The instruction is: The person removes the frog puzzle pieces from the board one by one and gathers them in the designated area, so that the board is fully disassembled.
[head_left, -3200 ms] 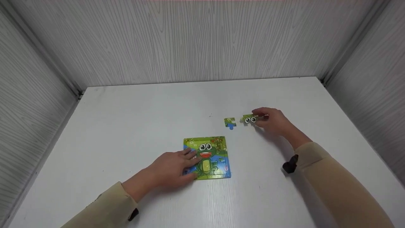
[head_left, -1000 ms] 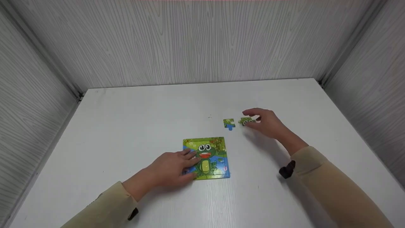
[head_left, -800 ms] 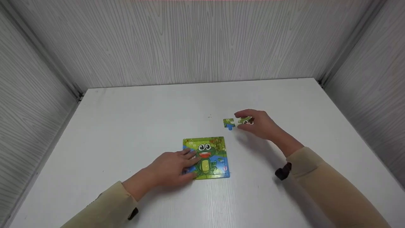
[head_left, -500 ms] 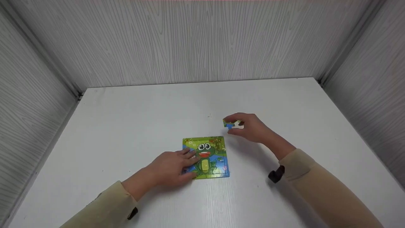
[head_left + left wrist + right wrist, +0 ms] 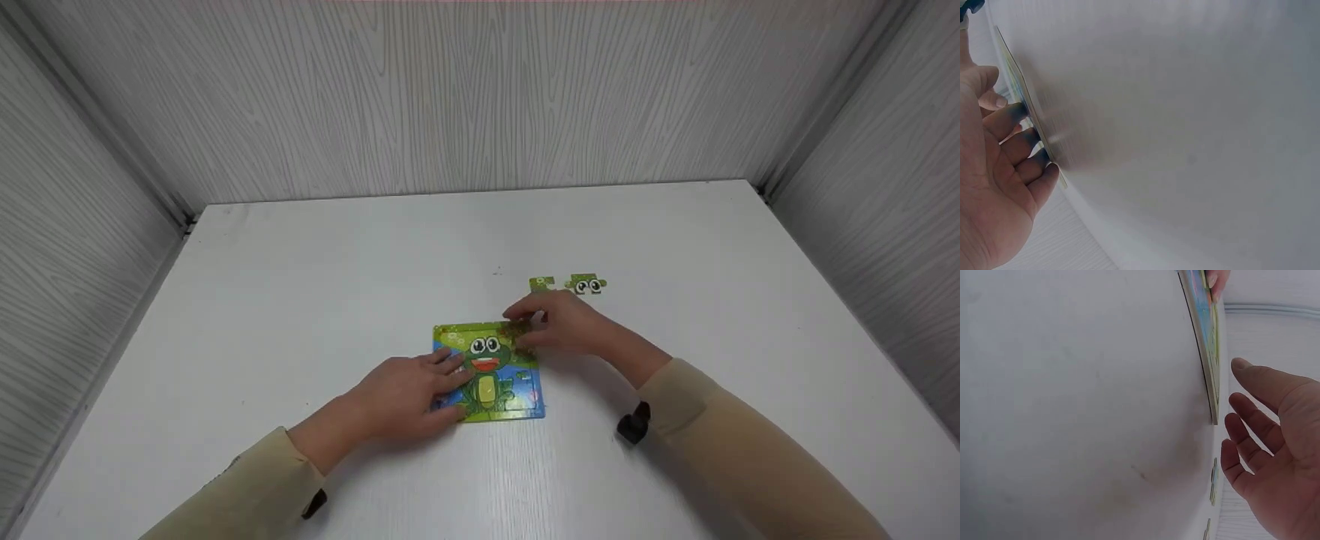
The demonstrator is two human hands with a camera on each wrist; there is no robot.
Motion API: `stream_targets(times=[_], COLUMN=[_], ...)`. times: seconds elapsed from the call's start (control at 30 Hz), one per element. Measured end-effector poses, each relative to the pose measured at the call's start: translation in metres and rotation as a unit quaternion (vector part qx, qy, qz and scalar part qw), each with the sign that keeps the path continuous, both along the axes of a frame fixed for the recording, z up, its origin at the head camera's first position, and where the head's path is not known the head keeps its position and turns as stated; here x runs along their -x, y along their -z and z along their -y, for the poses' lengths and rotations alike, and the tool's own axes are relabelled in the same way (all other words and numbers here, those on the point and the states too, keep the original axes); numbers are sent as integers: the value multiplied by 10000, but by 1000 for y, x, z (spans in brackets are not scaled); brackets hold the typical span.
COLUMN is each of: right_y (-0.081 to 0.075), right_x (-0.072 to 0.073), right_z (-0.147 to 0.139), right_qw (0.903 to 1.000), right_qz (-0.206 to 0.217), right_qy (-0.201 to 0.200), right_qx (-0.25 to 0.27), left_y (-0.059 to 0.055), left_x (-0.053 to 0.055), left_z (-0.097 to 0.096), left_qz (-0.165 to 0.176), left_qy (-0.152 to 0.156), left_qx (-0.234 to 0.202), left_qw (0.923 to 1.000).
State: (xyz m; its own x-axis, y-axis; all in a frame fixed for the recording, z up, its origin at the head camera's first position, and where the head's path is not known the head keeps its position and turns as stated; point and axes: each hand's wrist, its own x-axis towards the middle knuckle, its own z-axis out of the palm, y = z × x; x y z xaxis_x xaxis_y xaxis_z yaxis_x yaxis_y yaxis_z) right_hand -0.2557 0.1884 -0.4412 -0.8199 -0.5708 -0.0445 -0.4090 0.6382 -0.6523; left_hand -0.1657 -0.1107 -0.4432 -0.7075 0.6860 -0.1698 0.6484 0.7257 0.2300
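Observation:
A square frog jigsaw puzzle lies flat on the white table. My left hand rests on its left side, fingers spread over the picture; in the left wrist view those fingers lie along the board's edge. Over the upper right corner of the puzzle hovers my right hand, its thumb and fingers apart with nothing between them, as the right wrist view shows. Behind it are two loose puzzle pieces: a green corner piece, partly hidden by the hand, and a piece with frog eyes.
The white table has wood-grain panels at the back and on both sides. Both forearms wear beige sleeves with a small dark device near each wrist.
My right hand has let go of the frog-eyes piece, then moved left and nearer, past the corner piece, to the puzzle's upper right corner. My left hand has stayed in place.

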Motion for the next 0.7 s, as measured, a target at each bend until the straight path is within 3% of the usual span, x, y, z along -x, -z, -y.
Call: stream_targets(times=[0.43, 0.7], right_y=[3, 4], right_x=[4, 5], right_z=[3, 4], right_qw=[9972, 9958], right_qz=[134, 420], right_qy=[-651, -629], right_qx=[-350, -524], left_y=[-1, -6], left_x=[1, 2], left_z=[1, -4], left_qz=[-24, -85], left_qy=[-29, 42], left_qx=[-30, 124], left_qw=[10000, 9999])
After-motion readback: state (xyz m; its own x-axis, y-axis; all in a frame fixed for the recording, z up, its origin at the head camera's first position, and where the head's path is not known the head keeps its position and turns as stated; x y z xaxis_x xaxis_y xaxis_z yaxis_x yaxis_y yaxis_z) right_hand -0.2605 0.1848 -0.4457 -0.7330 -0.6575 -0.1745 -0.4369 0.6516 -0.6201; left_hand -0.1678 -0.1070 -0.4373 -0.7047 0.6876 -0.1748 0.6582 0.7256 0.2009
